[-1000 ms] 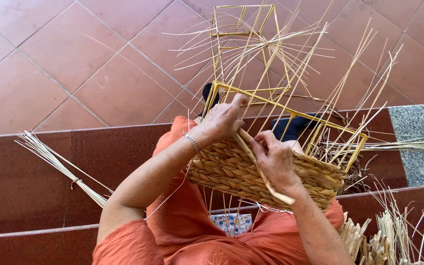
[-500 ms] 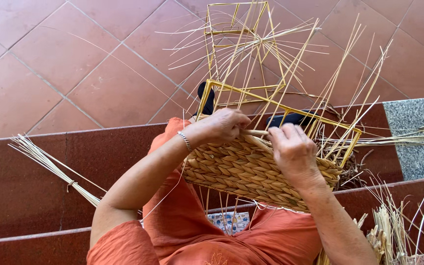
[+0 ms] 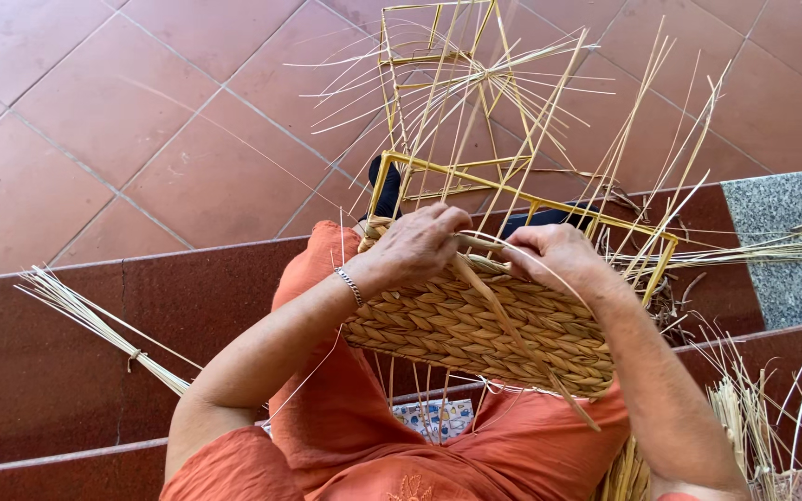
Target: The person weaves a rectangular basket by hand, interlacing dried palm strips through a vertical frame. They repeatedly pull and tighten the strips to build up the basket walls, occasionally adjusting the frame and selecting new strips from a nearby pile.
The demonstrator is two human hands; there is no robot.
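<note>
We grip a flat straw strand [image 3: 503,315] between our left hand [image 3: 417,245] and right hand [image 3: 561,256], fingers pinched shut at the rim of the half-woven basket [image 3: 475,329] on our lap, just below them.

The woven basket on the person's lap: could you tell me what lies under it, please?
Under the woven basket show the orange-clothed lap, loose straw ends hanging down, and a patch of patterned blue-and-white fabric. The basket hides whatever lies directly beneath its middle.
</note>
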